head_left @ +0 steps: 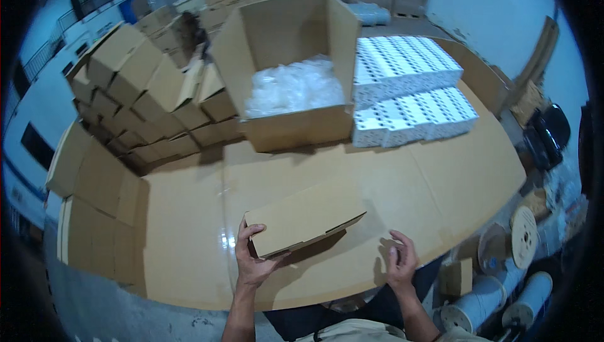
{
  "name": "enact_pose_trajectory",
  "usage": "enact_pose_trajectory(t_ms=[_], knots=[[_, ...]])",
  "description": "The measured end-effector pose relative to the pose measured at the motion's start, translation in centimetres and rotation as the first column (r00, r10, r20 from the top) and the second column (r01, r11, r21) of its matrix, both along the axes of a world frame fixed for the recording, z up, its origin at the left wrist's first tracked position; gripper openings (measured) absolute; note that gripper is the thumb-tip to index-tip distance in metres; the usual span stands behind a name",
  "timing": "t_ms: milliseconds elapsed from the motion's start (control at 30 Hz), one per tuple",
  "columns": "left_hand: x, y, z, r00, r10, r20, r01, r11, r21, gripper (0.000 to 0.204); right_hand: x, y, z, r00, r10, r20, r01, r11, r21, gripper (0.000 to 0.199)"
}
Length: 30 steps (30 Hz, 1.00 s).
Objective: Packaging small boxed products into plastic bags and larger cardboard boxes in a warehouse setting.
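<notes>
My left hand [253, 261] grips the left end of a closed brown cardboard box [307, 217], its thumb over the top corner and its fingers at the near side and underneath. The box is tilted, its near edge raised and casting a shadow on the cardboard-covered table [402, 185]. To the right of the box, my right hand [401, 260] is held low above the table's near edge, open and empty, its fingers slightly curled. It does not touch the box.
At the back, an open carton [299, 133] holds clear plastic bags [296, 87]. White patterned small boxes [415, 115] are stacked right of it. Brown boxes [145, 90] pile up at the left, with more stacked cartons [94, 216] nearer. Cable spools [475, 304] lie on the floor at right.
</notes>
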<state>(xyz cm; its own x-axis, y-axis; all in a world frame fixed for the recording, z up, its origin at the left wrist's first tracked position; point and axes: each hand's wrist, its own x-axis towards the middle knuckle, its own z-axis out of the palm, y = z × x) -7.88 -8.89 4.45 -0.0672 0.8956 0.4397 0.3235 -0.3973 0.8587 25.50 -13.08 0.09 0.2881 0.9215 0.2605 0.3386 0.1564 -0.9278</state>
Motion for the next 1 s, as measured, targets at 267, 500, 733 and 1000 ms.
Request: enact_pose_trajectory(t_ms=[267, 500, 733, 1000], knots=[[-12.0, -3.0, 8.0, 0.887, 0.448, -0.110, -0.423, 0.885, 0.194, 0.087, -0.2, -0.5, -1.0, 0.994, 0.090, -0.067, -0.094, 0.994, -0.058, 0.033], [-23.8, -8.5, 16.3, 0.639, 0.763, -0.095, -0.667, 0.612, 0.424, 0.078, 0.4, -0.8, -1.6, 0.981, 0.189, -0.031, -0.192, 0.970, -0.147, 0.060], [-34.8, -15.0, 22.4, 0.438, 0.898, -0.043, -0.731, 0.384, 0.563, 0.070, -0.8, -0.3, -0.8, 0.975, 0.123, 0.183, -0.121, 0.992, -0.025, 0.051], [-46.7, -20.7, 24.0, 0.277, 0.959, 0.064, -0.799, 0.193, 0.569, 0.071, 0.8, 0.2, -3.6, 0.948, 0.241, 0.209, -0.268, 0.957, 0.109, 0.059]])
